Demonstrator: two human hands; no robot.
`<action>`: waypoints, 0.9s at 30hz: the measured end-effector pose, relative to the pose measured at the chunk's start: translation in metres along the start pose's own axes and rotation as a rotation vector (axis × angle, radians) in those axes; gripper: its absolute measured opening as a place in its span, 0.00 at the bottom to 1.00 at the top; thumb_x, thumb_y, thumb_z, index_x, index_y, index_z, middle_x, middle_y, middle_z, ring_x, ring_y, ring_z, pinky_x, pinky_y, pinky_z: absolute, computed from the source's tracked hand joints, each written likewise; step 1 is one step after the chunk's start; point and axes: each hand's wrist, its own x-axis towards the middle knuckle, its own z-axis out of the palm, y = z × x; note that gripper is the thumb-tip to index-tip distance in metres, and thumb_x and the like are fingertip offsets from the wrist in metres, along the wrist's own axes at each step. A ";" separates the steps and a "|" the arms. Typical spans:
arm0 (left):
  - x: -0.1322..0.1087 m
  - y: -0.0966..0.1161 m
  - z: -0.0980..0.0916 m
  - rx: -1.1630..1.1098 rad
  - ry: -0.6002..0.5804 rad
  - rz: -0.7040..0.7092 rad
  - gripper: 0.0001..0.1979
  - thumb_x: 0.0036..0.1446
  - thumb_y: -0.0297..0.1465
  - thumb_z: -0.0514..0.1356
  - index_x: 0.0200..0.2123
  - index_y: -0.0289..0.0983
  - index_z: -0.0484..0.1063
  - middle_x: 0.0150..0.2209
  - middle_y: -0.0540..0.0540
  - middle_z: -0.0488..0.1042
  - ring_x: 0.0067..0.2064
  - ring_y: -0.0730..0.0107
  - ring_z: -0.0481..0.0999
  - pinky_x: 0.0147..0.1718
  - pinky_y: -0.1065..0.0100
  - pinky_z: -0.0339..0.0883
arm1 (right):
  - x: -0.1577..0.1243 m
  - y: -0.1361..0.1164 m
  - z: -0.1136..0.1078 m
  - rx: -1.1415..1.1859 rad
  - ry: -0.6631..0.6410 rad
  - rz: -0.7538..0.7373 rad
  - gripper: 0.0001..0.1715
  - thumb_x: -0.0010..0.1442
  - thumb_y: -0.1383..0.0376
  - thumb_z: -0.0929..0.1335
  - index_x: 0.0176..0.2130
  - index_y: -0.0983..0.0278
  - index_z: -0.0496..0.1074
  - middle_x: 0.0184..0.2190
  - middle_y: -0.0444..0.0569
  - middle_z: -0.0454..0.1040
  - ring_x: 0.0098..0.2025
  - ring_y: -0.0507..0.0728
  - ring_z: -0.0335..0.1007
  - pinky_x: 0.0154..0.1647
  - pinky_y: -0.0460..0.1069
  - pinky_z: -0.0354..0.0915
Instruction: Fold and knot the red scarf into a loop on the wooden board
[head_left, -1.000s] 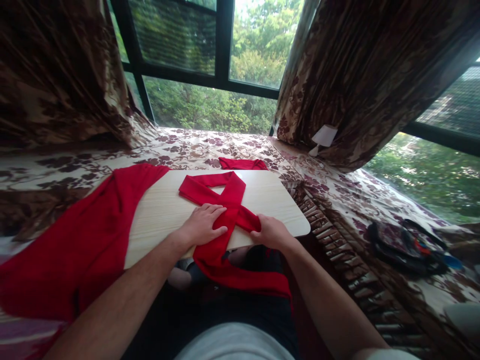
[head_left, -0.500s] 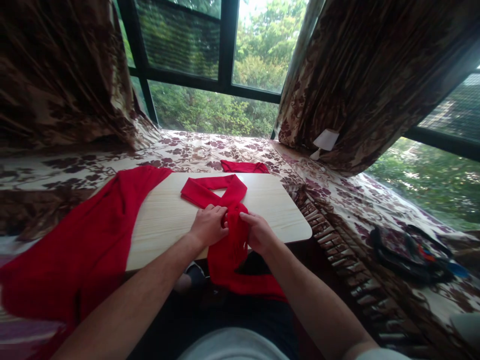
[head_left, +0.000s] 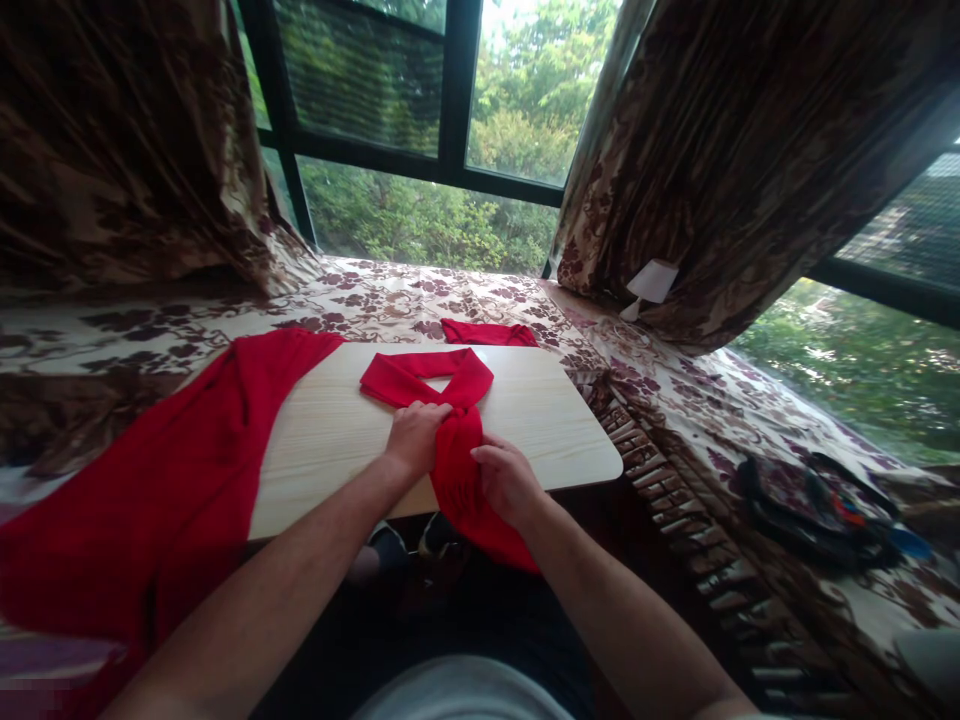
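Observation:
A red scarf [head_left: 469,375] lies looped on the pale wooden table [head_left: 555,420], its two ends crossing at the near side of the loop. Below that crossing the cloth bunches and hangs over the table's front edge. My left hand [head_left: 415,436] is closed on the left side of the bunched part, fingers curled over it. On the other side, my right hand [head_left: 508,480] grips the hanging part lower down, with the thumb on top. Its fingertips are partly hidden by the cloth.
A large red cloth [head_left: 172,470] drapes over the table's left end. A folded red piece [head_left: 487,333] lies behind the table on the patterned cover. Farther right are a small white lamp [head_left: 651,284] and a dark bag [head_left: 817,515]. Patterned curtains [head_left: 720,150] frame the windows.
The hanging scarf end has drawn in and now bunches between my hands. My left hand has shifted slightly up and left; my right hand has moved slightly lower.

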 end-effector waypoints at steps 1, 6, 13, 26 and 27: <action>0.000 0.000 0.001 0.010 0.005 -0.001 0.16 0.62 0.38 0.57 0.51 0.42 0.74 0.46 0.41 0.79 0.47 0.51 0.74 0.41 0.57 0.61 | 0.000 -0.002 0.002 0.037 -0.015 0.000 0.19 0.51 0.61 0.65 0.43 0.60 0.72 0.39 0.51 0.78 0.43 0.60 0.75 0.41 0.54 0.73; 0.005 -0.005 0.000 0.045 -0.020 -0.008 0.11 0.64 0.36 0.56 0.42 0.39 0.77 0.41 0.40 0.80 0.46 0.51 0.74 0.44 0.56 0.59 | -0.003 -0.010 0.010 0.219 -0.123 -0.022 0.18 0.47 0.64 0.68 0.41 0.61 0.75 0.33 0.47 0.77 0.35 0.57 0.72 0.38 0.50 0.69; 0.007 -0.012 -0.001 -0.034 -0.019 -0.028 0.12 0.62 0.40 0.59 0.37 0.38 0.77 0.35 0.41 0.78 0.41 0.55 0.73 0.40 0.61 0.58 | -0.011 0.013 -0.020 -0.529 -0.064 -0.202 0.13 0.54 0.70 0.64 0.33 0.61 0.78 0.35 0.47 0.79 0.40 0.58 0.73 0.48 0.53 0.67; 0.013 -0.018 0.004 -0.182 -0.050 -0.192 0.14 0.63 0.37 0.56 0.45 0.40 0.78 0.36 0.42 0.79 0.40 0.59 0.75 0.37 0.66 0.60 | 0.008 0.002 -0.027 -0.843 -0.081 0.066 0.21 0.44 0.62 0.76 0.40 0.63 0.78 0.35 0.46 0.80 0.37 0.59 0.74 0.33 0.47 0.65; 0.013 -0.019 0.004 -0.193 -0.056 -0.195 0.13 0.63 0.36 0.56 0.44 0.39 0.78 0.36 0.42 0.79 0.40 0.59 0.76 0.37 0.66 0.60 | 0.008 0.001 -0.029 -0.802 -0.115 0.136 0.16 0.44 0.62 0.75 0.36 0.64 0.78 0.31 0.46 0.79 0.34 0.57 0.73 0.30 0.47 0.64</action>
